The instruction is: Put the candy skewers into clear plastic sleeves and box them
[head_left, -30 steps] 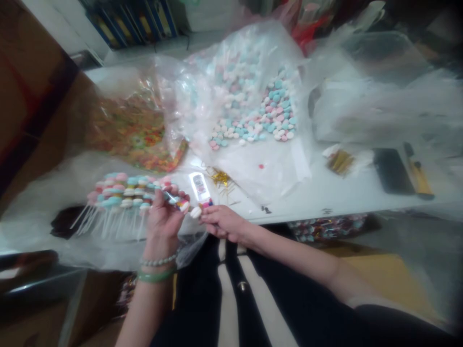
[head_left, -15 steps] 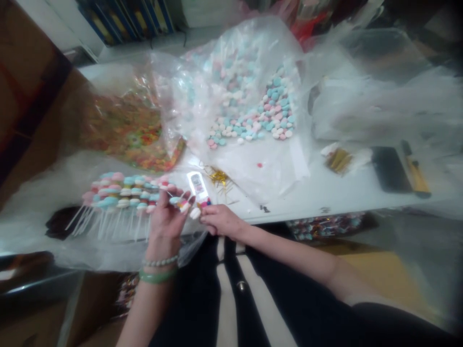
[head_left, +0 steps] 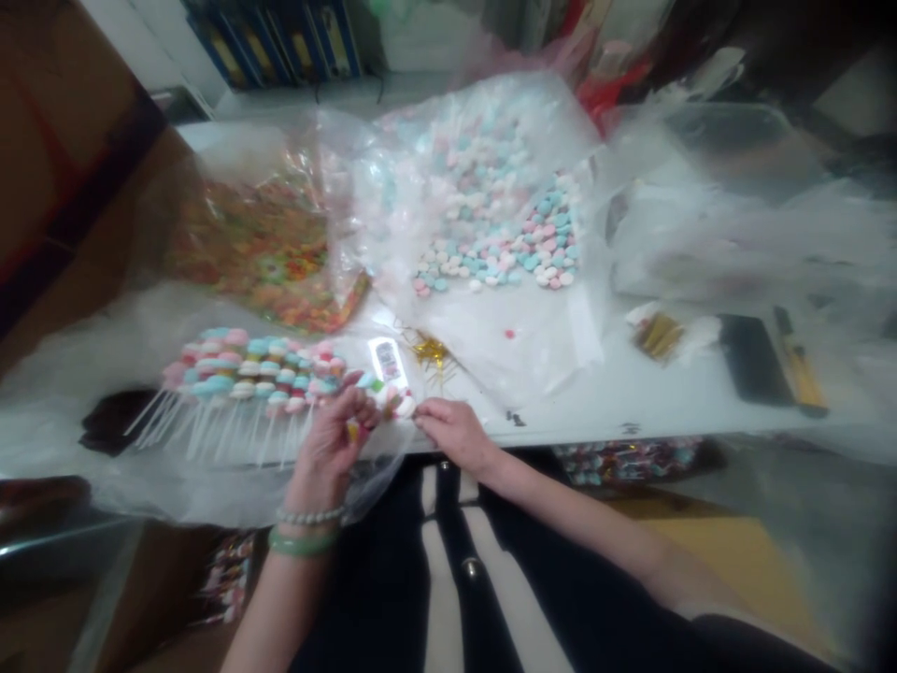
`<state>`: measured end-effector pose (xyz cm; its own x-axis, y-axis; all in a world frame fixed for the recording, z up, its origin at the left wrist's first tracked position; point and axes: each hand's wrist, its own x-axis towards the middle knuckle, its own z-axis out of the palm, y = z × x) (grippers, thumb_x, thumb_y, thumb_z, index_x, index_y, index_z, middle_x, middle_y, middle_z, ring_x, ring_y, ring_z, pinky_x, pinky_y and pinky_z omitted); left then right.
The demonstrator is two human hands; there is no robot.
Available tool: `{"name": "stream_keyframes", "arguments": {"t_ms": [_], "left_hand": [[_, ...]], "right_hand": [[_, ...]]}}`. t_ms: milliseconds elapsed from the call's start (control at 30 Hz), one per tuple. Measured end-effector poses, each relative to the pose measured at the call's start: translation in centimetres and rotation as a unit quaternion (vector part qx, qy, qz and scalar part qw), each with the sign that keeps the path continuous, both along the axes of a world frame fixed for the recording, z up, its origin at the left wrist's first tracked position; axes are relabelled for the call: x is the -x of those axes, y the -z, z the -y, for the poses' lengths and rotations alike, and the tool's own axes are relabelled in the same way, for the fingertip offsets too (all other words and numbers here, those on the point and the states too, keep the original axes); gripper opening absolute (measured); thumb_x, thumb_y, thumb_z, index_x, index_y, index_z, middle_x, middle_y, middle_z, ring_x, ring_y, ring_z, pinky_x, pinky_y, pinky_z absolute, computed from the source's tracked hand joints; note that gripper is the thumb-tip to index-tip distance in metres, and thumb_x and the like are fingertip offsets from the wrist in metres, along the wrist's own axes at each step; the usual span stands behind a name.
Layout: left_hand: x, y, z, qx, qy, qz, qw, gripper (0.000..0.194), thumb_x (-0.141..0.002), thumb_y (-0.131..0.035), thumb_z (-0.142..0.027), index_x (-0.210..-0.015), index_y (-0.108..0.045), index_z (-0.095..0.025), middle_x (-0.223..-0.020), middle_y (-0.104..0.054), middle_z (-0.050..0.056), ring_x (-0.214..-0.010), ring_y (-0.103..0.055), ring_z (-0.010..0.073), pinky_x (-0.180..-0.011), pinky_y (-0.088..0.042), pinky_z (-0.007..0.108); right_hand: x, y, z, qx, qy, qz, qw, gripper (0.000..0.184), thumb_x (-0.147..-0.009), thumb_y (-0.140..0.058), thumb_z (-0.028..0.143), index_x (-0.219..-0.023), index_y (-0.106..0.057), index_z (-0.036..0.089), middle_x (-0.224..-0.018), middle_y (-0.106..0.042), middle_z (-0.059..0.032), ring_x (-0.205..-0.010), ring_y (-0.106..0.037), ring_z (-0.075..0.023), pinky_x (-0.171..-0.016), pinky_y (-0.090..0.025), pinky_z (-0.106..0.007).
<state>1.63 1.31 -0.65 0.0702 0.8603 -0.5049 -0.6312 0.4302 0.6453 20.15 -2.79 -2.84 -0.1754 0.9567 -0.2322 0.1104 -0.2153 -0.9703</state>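
At the near edge of the table surface (head_left: 571,421), 2 bare hands meet over a short candy strand (head_left: 405,406), its white and pink pieces showing between them. The left hand (head_left: 336,430) has its fingers curled closed on the strand's left end; the right hand (head_left: 459,435) brings thumb and forefinger close together at the other end, though blur hides whether they grip it.

The strand sits above the edge, so a loose pinch could send it over the side. Squeezing too hard might dent or split the pieces, which look soft. Just left, skewered candies (head_left: 252,369) lie in a row, sticks (head_left: 217,430) pointing toward the same edge, where a wrist or green bangle (head_left: 304,542) could snag them. Plastic film (head_left: 375,472) hangs over that edge; a tug on it could drag the row along.
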Motion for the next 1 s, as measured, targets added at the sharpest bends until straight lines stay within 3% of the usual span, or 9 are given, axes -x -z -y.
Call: {"name": "stream_keyframes", "arguments": {"t_ms": [100,167,267,400,600,767,1000], "left_hand": [[-0.8,-0.1,0.8,-0.01,0.06,-0.009,0.998,0.036,-0.062,-0.09,-0.019,-0.083,-0.062,-0.015,-0.066,-0.053,-0.004,-0.052,-0.045,0.0063,-0.043,-0.037,0.017],[-1.1,0.0,1.0,-0.01,0.072,-0.034,0.997,0.037,-0.059,-0.092,-0.02,-0.082,-0.063,-0.014,-0.068,-0.056,-0.002,-0.053,-0.046,0.0061,-0.042,-0.035,0.017],[-1.5,0.4,1.1,-0.011,0.061,-0.072,0.995,0.037,-0.059,-0.092,-0.021,-0.081,-0.063,-0.014,-0.067,-0.055,-0.004,-0.05,-0.044,0.0051,-0.041,-0.034,0.017],[-1.5,0.7,1.0,-0.016,0.05,-0.088,0.995,0.032,-0.063,-0.089,-0.022,-0.081,-0.064,-0.014,-0.066,-0.056,-0.004,-0.05,-0.047,0.0057,-0.04,-0.034,0.017],[0.0,0.9,1.0,-0.005,0.005,-0.061,0.998,0.046,-0.067,-0.087,-0.03,-0.106,-0.069,-0.016,-0.093,-0.071,0.006,-0.057,-0.055,0.0082,-0.042,-0.038,0.018],[0.4,1.2,0.9,-0.034,0.044,-0.16,0.986,0.042,-0.059,-0.089,-0.023,-0.096,-0.069,-0.015,-0.082,-0.07,0.003,-0.054,-0.055,0.0078,-0.046,-0.041,0.018],[0.4,1.6,0.6,-0.077,0.061,-0.261,0.96,0.049,-0.054,-0.089,-0.024,-0.098,-0.071,-0.015,-0.06,-0.065,0.0,-0.047,-0.051,0.0104,-0.044,-0.038,0.021]], "right_hand": [[0.3,0.3,0.2,-0.002,0.008,0.015,1.0,0.016,-0.083,-0.054,0.03,-0.071,-0.06,0.021,-0.055,-0.05,0.0055,-0.056,-0.049,-0.0121,-0.06,-0.039,-0.023],[0.6,0.4,0.3,-0.045,0.007,0.058,0.997,0.017,-0.085,-0.053,0.029,-0.073,-0.062,0.021,-0.06,-0.054,0.0039,-0.061,-0.052,-0.0127,-0.062,-0.039,-0.023],[0.8,0.4,0.6,-0.116,-0.008,0.149,0.982,0.02,-0.09,-0.05,0.028,-0.075,-0.062,0.021,-0.069,-0.061,0.0009,-0.067,-0.055,-0.0139,-0.066,-0.038,-0.024],[0.9,0.4,0.9,-0.156,-0.035,0.244,0.957,0.023,-0.095,-0.047,0.027,-0.082,-0.064,0.021,-0.075,-0.067,-0.0026,-0.069,-0.059,-0.0157,-0.068,-0.037,-0.025],[0.7,0.8,1.0,-0.162,-0.064,0.262,0.949,0.019,-0.096,-0.051,0.024,-0.087,-0.068,0.022,-0.08,-0.07,-0.0012,-0.073,-0.062,-0.015,-0.07,-0.038,-0.024],[0.2,0.8,0.6,-0.141,-0.077,0.239,0.958,0.018,-0.095,-0.054,0.021,-0.092,-0.071,0.023,-0.084,-0.073,0.0,-0.074,-0.063,-0.0144,-0.073,-0.04,-0.024],[-0.7,1.4,0.2,-0.158,-0.133,0.282,0.937,0.02,-0.097,-0.053,0.023,-0.104,-0.072,0.024,-0.091,-0.076,-0.0015,-0.081,-0.065,-0.0163,-0.072,-0.038,-0.025]]}}
